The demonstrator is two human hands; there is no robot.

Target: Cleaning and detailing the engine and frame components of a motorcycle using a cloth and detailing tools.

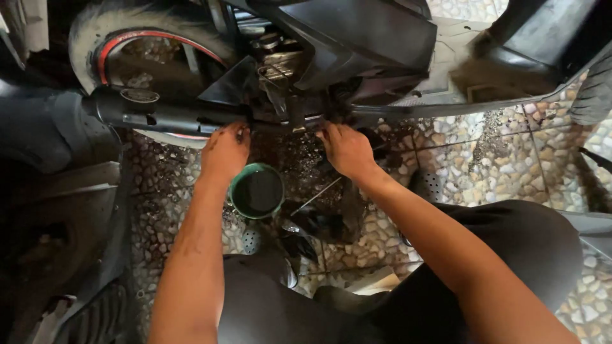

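Observation:
I crouch beside a black scooter (357,38) and reach under its engine. My left hand (224,150), smeared with oil, rests against the underside of the engine beside the black exhaust pipe (153,114); whether it grips anything is hidden. My right hand (346,150) has its fingers curled around a dark part below the engine, with a thin metal rod (319,194) running down from it. A green bowl (257,191) full of dark oil sits on the floor just below and between my hands.
The rear wheel (146,48) with a red-striped rim stands at upper left. The floor (497,159) is pebble-patterned tile, stained with oil under the engine. My knees in dark trousers (510,255) fill the lower frame. A black footboard (510,102) spans the right.

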